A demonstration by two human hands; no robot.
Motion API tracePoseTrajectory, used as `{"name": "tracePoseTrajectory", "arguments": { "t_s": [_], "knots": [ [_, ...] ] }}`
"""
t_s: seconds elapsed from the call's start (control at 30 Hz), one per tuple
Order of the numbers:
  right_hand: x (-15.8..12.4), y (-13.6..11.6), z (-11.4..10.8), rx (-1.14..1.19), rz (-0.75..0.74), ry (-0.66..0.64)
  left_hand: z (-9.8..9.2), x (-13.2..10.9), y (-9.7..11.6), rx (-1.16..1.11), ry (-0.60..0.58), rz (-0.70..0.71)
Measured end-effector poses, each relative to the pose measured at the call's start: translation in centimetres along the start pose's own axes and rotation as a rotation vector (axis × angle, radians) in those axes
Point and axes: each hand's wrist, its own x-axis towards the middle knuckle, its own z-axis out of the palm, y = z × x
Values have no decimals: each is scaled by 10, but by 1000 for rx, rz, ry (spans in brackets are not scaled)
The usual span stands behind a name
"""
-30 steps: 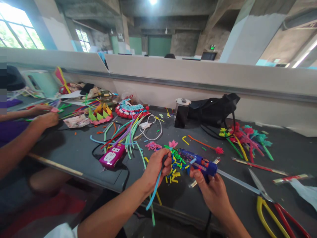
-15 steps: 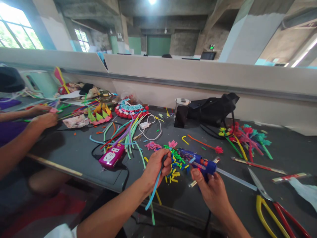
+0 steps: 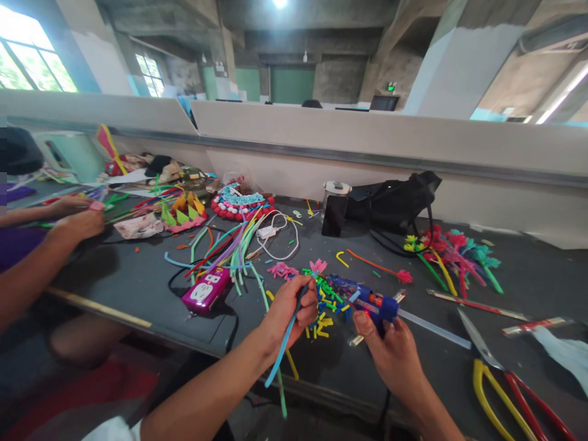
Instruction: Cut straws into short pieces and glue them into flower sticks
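Pinched in my left hand (image 3: 294,306) is a blue pipe cleaner (image 3: 283,349), its free end hanging down past my wrist. At its upper tip, just above my fingers, shows a pink flower-like tuft (image 3: 318,266). My right hand (image 3: 390,343) is wrapped round a blue hot glue gun (image 3: 365,300), with a clear glue stick (image 3: 436,329) sticking out of its back. The gun's nozzle points left and lies close to the tip of the pipe cleaner; whether they touch I cannot tell. Beneath lie short cut pieces (image 3: 324,306) in green, yellow and blue.
Scissors (image 3: 493,367) lie open at the right. Behind them is a bunch of fuzzy flowers (image 3: 459,251). A black bag (image 3: 395,202) and phone (image 3: 334,215) stand at the back. Left are a purple power strip (image 3: 207,290), loose pipe cleaners (image 3: 239,245) and another person's hands (image 3: 78,217).
Both hands hold nearly the same pose. The hanging end of the blue pipe cleaner has swung slightly left, and the whole view has shifted a little.
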Motion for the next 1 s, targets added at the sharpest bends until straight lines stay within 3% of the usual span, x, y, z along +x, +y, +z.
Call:
{"name": "tracePoseTrajectory", "arguments": {
  "t_s": [0.6, 1.0],
  "knots": [
    [-1, 1, 1, 48, 2, 0, -6, 4, 1, -175, -100, -73],
    [-2, 4, -3, 152, 117, -70, -8, 3, 3, -199, -144, -46]
  ]
}}
